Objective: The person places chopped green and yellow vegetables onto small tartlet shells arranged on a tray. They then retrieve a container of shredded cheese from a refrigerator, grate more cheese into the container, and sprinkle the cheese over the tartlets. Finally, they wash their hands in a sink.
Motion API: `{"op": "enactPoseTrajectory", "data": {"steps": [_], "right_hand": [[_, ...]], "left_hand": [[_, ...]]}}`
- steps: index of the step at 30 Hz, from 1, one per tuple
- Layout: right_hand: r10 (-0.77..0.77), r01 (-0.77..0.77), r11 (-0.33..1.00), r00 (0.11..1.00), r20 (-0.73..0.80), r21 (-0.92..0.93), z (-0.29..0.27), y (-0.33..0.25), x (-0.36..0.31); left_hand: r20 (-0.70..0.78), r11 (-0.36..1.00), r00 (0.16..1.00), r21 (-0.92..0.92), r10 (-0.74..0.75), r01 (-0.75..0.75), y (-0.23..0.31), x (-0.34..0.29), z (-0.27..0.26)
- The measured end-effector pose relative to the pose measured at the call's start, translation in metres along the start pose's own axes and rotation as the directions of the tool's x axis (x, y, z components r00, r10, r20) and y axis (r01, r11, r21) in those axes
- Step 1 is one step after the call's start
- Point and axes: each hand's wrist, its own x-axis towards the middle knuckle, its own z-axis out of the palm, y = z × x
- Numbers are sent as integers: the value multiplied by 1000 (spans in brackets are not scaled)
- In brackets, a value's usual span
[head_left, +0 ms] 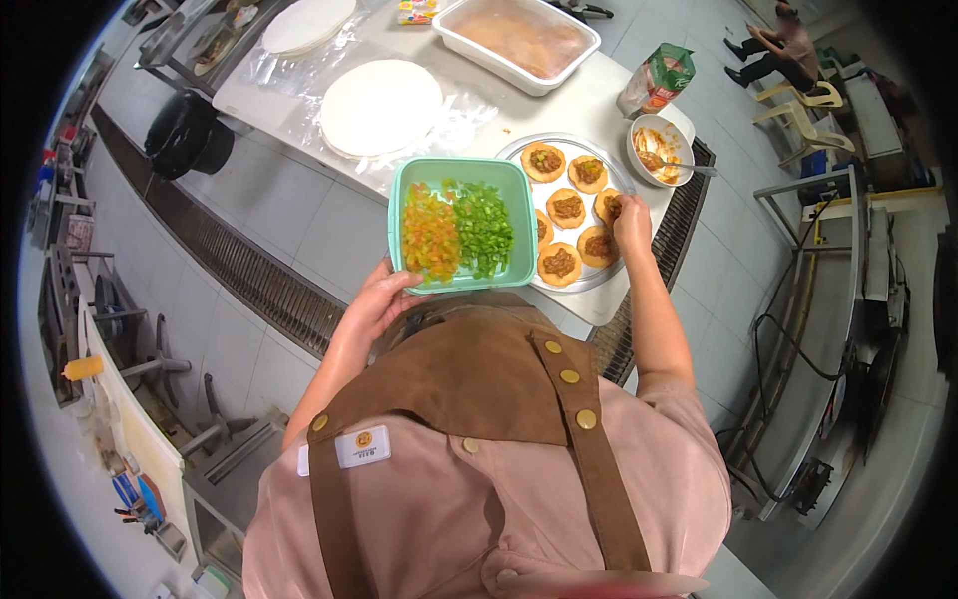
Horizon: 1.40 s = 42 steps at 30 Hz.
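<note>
My left hand (380,299) grips a mint-green plastic container (532,222) by its near left corner, thumb over the rim. Inside it, diced orange-yellow pepper (430,238) fills the left half and chopped green pepper (485,230) the right. My right hand (631,226) is over the right side of a round metal pan (523,150), fingers pinched together at a small dough round (606,203) topped with brown filling. Whatever those fingers hold is too small to make out. Several similar topped rounds (567,209) lie on the pan, some partly hidden by the container.
Beyond the pan, a white bowl (675,140) holds sauce remains and a spoon, beside a green-and-red bag (659,80). White dough sheets (381,108) lie on plastic; a white lidded tub (515,45) stands farther back. A black bucket (188,133) is left; another person (783,50) sits far right.
</note>
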Motion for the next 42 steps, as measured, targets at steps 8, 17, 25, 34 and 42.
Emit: {"op": "enactPoseTrajectory", "data": {"steps": [8,17,25,34,42], "right_hand": [[111,-85,929,992,-55,360,-31,-85,6],[-588,467,776,779,218,425,-11,-241,-48],[-559,431,781,805,198,452,2,-238,-52],[-40,-307,595,912,409,743,-22,-164,2],[139,-196,907,975,172,373,12,-84,-2]], "left_hand": [[0,1000,1000,24,-15,15,-4,2,-2],[74,991,993,101,-96,89,-2,16,13],[36,994,998,97,-55,51,-7,10,19],[-51,992,995,87,-88,92,1,5,9],[-107,1000,994,11,13,-12,4,1,-12]]}}
